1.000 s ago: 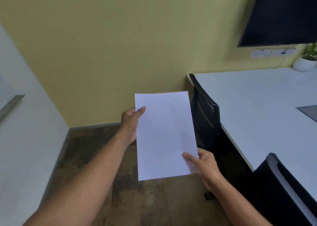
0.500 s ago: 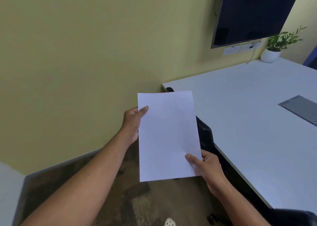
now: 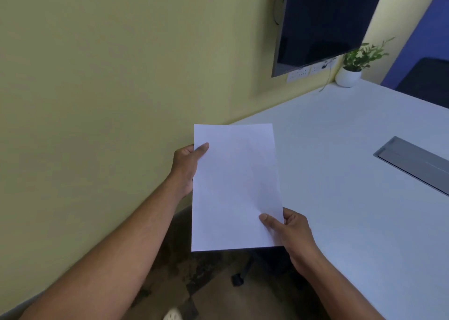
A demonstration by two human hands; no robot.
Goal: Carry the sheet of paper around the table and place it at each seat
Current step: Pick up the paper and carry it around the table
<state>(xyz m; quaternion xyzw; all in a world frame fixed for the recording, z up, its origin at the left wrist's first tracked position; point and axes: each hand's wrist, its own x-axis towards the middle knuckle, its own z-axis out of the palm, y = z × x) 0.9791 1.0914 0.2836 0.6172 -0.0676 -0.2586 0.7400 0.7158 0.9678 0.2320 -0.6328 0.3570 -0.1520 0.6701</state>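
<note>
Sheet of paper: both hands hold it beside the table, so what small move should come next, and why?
Probably swing it right and lower it onto the table. The sheet of paper hangs mostly off the table's edge, pinched by the left hand and right hand.

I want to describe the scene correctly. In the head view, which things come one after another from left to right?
Left hand → sheet of paper → right hand → potted plant → grey cable hatch in the table.
</note>
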